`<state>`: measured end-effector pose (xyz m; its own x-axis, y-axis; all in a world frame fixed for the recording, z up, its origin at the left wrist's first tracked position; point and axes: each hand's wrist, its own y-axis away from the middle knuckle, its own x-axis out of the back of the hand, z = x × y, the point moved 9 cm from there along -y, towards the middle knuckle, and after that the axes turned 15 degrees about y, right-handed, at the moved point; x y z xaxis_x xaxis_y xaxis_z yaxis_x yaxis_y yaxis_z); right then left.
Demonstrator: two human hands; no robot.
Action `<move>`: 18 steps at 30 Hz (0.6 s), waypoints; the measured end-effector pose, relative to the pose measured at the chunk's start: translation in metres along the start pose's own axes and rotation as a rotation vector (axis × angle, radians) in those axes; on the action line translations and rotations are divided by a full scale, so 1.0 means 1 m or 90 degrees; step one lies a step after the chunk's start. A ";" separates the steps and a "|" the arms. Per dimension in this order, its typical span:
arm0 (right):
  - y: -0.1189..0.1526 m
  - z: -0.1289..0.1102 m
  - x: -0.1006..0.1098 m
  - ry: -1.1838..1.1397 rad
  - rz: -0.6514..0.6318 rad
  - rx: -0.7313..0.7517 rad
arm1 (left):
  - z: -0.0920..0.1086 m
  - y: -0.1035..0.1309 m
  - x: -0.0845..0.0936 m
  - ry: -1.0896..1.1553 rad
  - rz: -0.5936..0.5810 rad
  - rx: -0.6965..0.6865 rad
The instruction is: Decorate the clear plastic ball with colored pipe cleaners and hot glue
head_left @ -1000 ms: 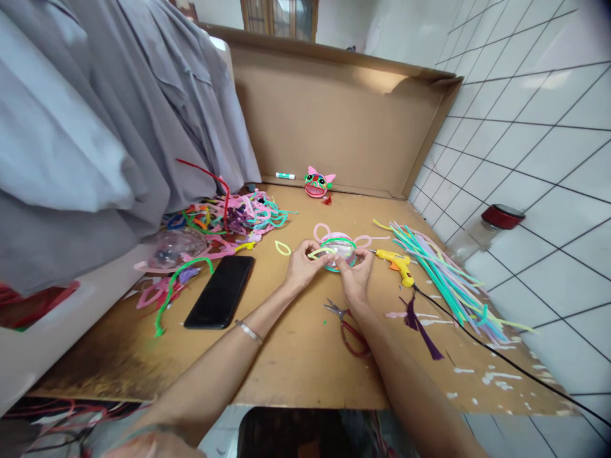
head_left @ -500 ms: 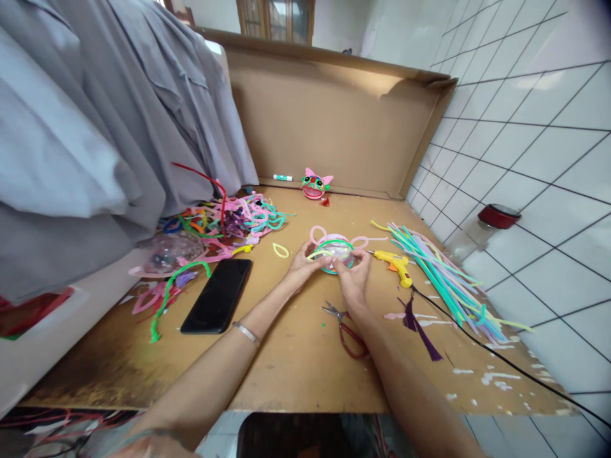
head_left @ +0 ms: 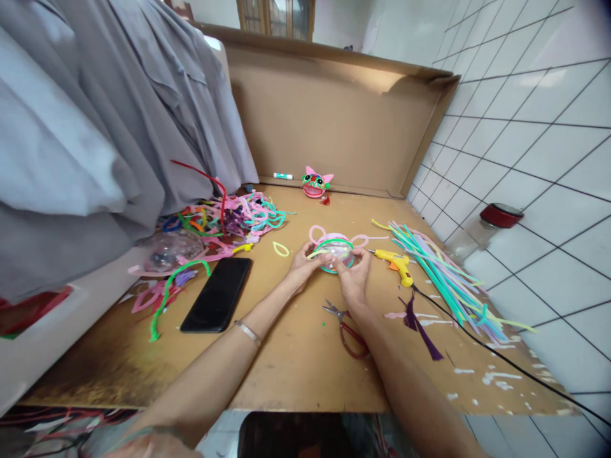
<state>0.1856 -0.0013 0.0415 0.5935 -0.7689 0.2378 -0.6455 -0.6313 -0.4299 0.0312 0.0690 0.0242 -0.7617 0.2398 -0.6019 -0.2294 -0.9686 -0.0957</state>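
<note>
Over the middle of the table, my left hand (head_left: 303, 264) and my right hand (head_left: 354, 272) hold a clear round piece (head_left: 340, 250) between them. Green and pink pipe cleaner runs around it, and two pink loops stick out at its top. A pale yellow strip (head_left: 319, 253) lies across its front by my left fingers. My fingers are closed on both sides of the piece and hide part of it. A yellow loop (head_left: 280, 249) lies left of my hands. The yellow glue gun (head_left: 396, 264) rests just right of my right hand, and red-handled scissors (head_left: 351, 334) lie below.
A black phone (head_left: 216, 295) and a tangled pile of pipe cleaners (head_left: 238, 216) are at the left. Straight pipe cleaners (head_left: 439, 277) and a red-lidded jar (head_left: 487, 229) stand right. A pink-eared figure (head_left: 315, 183) and a marker (head_left: 283, 176) sit by the cardboard wall (head_left: 329, 114).
</note>
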 end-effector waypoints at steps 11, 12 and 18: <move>-0.002 -0.001 -0.001 0.003 -0.019 0.008 | 0.004 -0.001 0.003 -0.039 0.009 -0.019; -0.002 -0.002 -0.001 0.004 -0.022 0.010 | 0.004 -0.001 0.003 -0.048 0.010 -0.020; -0.003 -0.005 -0.001 -0.001 -0.026 0.016 | 0.005 -0.001 0.004 -0.064 0.014 -0.030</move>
<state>0.1847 0.0005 0.0467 0.6193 -0.7428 0.2545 -0.6091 -0.6591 -0.4412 0.0252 0.0715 0.0263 -0.8238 0.2213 -0.5220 -0.1846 -0.9752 -0.1221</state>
